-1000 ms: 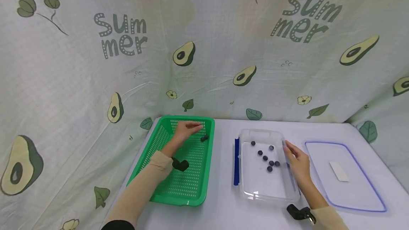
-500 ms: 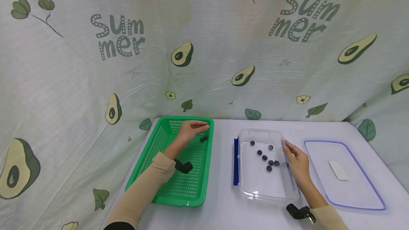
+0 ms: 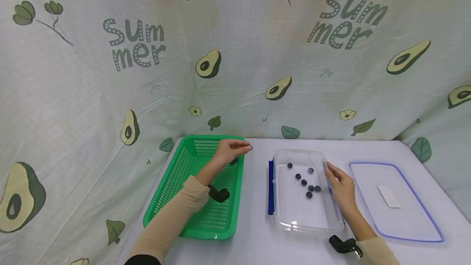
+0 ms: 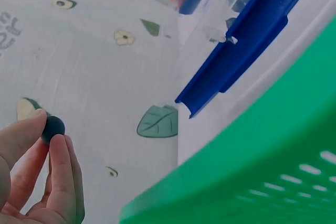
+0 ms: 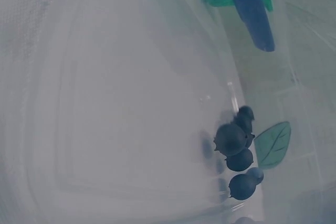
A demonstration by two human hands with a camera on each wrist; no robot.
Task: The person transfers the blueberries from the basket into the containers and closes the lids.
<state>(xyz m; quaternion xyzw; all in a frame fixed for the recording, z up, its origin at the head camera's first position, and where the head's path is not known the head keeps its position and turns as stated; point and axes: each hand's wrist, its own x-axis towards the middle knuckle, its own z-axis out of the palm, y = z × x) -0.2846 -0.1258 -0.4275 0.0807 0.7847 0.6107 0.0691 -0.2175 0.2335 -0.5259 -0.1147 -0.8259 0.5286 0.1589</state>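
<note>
My left hand (image 3: 226,153) pinches a single blueberry (image 4: 53,129) between thumb and fingertips. In the head view it is over the right rim of the green plastic basket (image 3: 234,212). A dark blueberry (image 3: 234,161) inside the basket shows partly behind this hand. My right hand (image 3: 343,187) holds the right wall of a clear plastic box (image 3: 294,214), thumb and fingers at its rim. Several blueberries (image 3: 310,188) lie scattered on the box's floor; the right wrist view shows some of them (image 5: 231,140) close up through the clear plastic.
A blue clip flap (image 3: 271,187) hangs along the box's left side. To the right lies a clear lid with a blue edge (image 3: 412,239), a white label (image 3: 389,196) on it. White cloth (image 3: 254,224) covers the table, and a printed curtain (image 3: 243,52) stands behind.
My left hand has moved right from inside the basket to over its right rim, and the pinched blueberry now shows. My right hand has stayed on the box.
</note>
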